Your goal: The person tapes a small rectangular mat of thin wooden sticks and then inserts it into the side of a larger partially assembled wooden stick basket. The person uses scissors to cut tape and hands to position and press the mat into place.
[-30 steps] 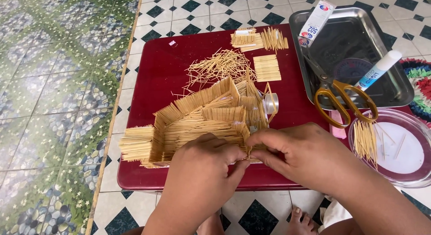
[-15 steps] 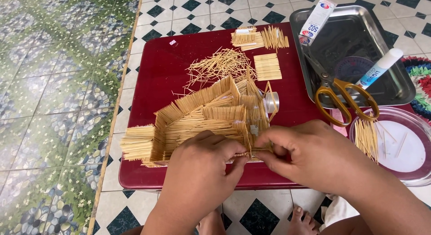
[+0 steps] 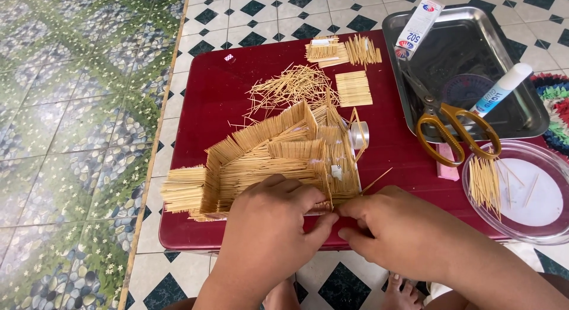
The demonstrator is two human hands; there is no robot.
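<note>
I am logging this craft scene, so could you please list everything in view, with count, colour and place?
Toothpick model house: one, pale tan, middle of the board.
Red rectangular board: one, on the tiled floor.
Loose toothpick heap: one, tan, behind the house.
Flat toothpick panels: several, tan, far side of the board.
Steel tray: one, silver, right of the board.
Yellow-handled scissors: one pair, on the tray's near rim.
White glue tube: one, blue label, in the tray.
Small white carton: one, on the tray's far corner.
Clear round dish: one, holding toothpicks, near right.
Pink eraser-like block: one, beside the dish.
Left hand: at the house's near edge.
Right hand: at the house's near edge, fingertips beside the left hand's.
</note>
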